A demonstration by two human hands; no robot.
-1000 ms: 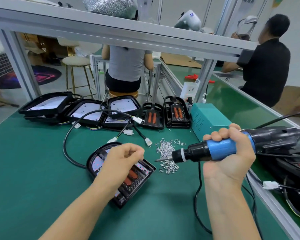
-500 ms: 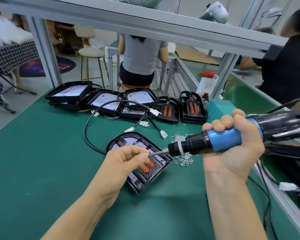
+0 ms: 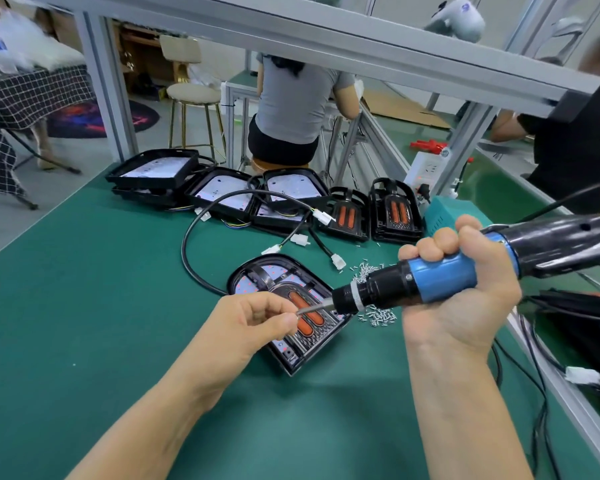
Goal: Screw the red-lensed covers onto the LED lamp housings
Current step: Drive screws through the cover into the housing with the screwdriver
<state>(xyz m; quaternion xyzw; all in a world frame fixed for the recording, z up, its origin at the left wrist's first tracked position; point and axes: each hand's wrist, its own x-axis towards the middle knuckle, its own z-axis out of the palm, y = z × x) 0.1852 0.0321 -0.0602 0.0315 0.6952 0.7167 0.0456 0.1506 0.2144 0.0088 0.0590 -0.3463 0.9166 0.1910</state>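
Lamp housing (image 3: 257, 284) with red-lensed cover (image 3: 305, 311) seated on it is lying flat on the green mat (image 3: 84, 306), near centre, narrow end pointing toward the person. Left hand (image 3: 253, 323) is hovering over the cover's near-left part, thumb and forefinger pinched together at the tip of the driver bit (image 3: 314, 309); a screw appears to be held there, too small to confirm. Right hand (image 3: 465, 292) is clenching the blue grip of the electric screwdriver (image 3: 413, 285), tool lying roughly level, bit pointing left.

Loose screws (image 3: 378, 315) are lying in a scatter just right of the housing, partly under the tool. A black cable (image 3: 194, 265) with white connectors is looping from the housing's far side. Behind: open housings (image 3: 222, 192) with white LED boards are overlapping in a row; two more covered units (image 3: 395, 213) are sitting to their right, beside a teal box (image 3: 440, 216). Two people are sitting at benches beyond the aluminium frame (image 3: 326, 43).
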